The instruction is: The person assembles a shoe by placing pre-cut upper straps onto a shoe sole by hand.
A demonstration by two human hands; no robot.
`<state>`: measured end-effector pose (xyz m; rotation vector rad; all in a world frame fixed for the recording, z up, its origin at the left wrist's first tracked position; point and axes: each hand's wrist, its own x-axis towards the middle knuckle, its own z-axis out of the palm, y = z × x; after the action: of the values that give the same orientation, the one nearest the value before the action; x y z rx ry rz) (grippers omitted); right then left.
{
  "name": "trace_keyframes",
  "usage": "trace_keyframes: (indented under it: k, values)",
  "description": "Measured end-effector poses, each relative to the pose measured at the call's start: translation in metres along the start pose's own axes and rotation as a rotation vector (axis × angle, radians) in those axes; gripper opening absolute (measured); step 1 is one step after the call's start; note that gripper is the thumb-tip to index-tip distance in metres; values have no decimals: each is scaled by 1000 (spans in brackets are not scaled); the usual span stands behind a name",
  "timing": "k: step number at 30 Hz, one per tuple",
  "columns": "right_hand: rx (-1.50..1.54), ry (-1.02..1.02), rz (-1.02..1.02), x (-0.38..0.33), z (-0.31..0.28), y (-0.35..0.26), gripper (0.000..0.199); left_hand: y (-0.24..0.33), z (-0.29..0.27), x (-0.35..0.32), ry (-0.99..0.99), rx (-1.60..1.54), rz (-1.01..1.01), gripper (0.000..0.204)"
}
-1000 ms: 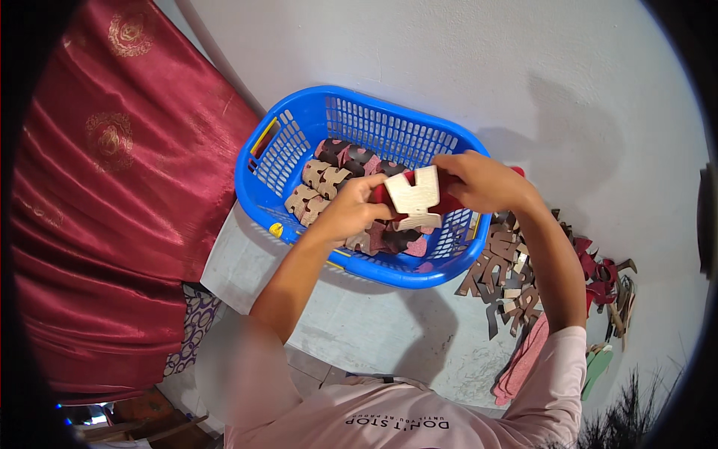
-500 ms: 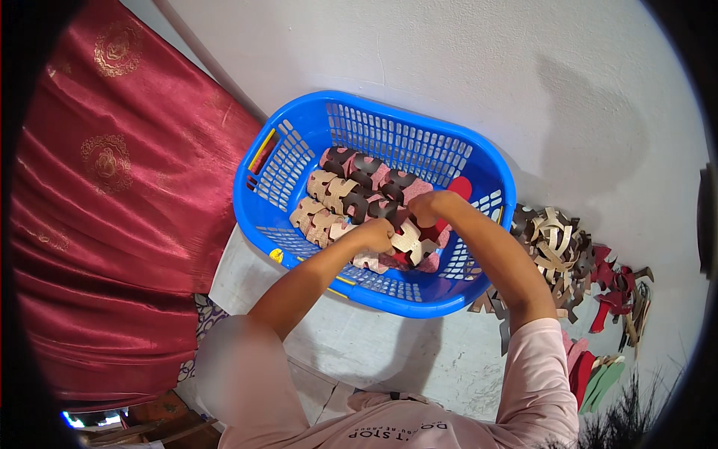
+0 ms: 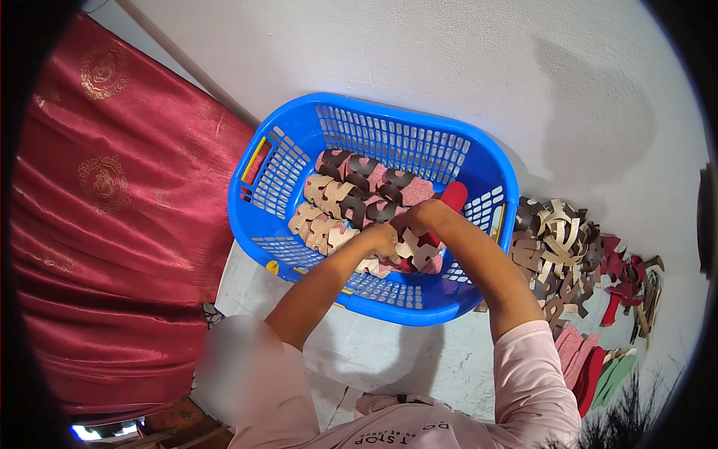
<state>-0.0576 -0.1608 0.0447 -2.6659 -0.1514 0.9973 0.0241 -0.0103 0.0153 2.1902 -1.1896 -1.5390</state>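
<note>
A blue plastic basket (image 3: 351, 308) holds rows of sandals with pink and red soles and cut-out straps in brown, tan and cream. Deep inside it, my left hand (image 3: 383, 241) is closed, its fingers curled down onto a sandal at the right end of the near row. Close against it, my right hand (image 3: 413, 218) is closed and bent down over the same sandals; its fingertips are partly hidden. A cream-strapped sandal (image 3: 409, 248) shows just beneath the hands. Beside my right wrist, a red sole (image 3: 454, 196) stands tilted against the basket's right side.
On the floor right of the basket lies a heap of loose brown and cream straps (image 3: 561, 243), with red straps (image 3: 628, 280) beyond. Pink, red and green soles (image 3: 591, 367) lie nearer me. A red curtain (image 3: 134, 224) hangs at left; a white wall (image 3: 449, 52) stands behind.
My hands have come together over the near-row sandals; the right hand has moved left and slightly down. The view has shifted a little.
</note>
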Motion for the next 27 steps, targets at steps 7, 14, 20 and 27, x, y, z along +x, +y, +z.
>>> trace_keyframes:
  k: [7, 14, 20, 27]
  values:
    - [97, 84, -146, 1, 5, 3, 42, 7, -1, -3, 14, 139, 30, 29]
    - [-50, -106, 101, 16, 5, 6, 48, 18, 1, -6, 48, 170, 78, 24]
    - [32, 27, 19, 17, 12, 17, 42, 11, 3, 4, 51, 137, 91, 27]
    - [177, 204, 300, -7, -8, 3, 25, 2, 6, 8, 126, 166, 148, 23]
